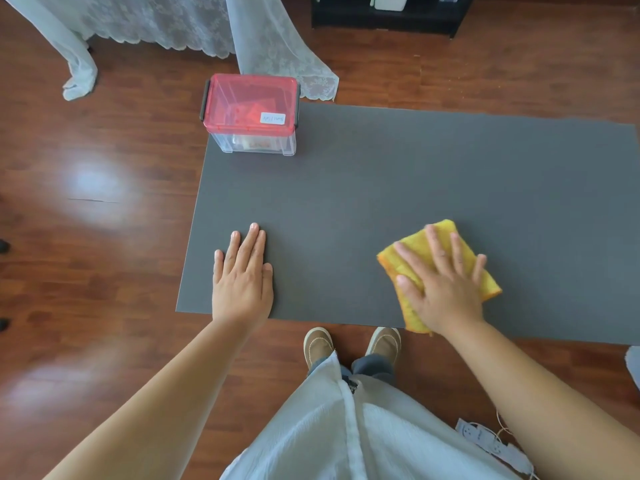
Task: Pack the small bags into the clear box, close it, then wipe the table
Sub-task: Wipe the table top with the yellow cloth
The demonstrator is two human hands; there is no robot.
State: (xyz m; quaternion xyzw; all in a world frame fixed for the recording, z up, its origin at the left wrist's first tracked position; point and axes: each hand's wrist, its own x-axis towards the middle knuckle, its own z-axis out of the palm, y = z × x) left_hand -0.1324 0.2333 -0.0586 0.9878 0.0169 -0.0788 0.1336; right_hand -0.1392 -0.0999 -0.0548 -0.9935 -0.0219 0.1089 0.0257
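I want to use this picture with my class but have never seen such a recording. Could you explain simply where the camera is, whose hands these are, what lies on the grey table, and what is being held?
There is no machine here. The single picture comes from a camera worn on a person's head, looking down at their own two arms. The left hand rests flat on the grey table, holding nothing. The right hand presses a yellow cloth against the table with spread fingers, which suits wiping. At the far left corner stands the clear box with its red lid on; something orange shows faintly inside. Below, the person's shoes stand on a wooden floor.
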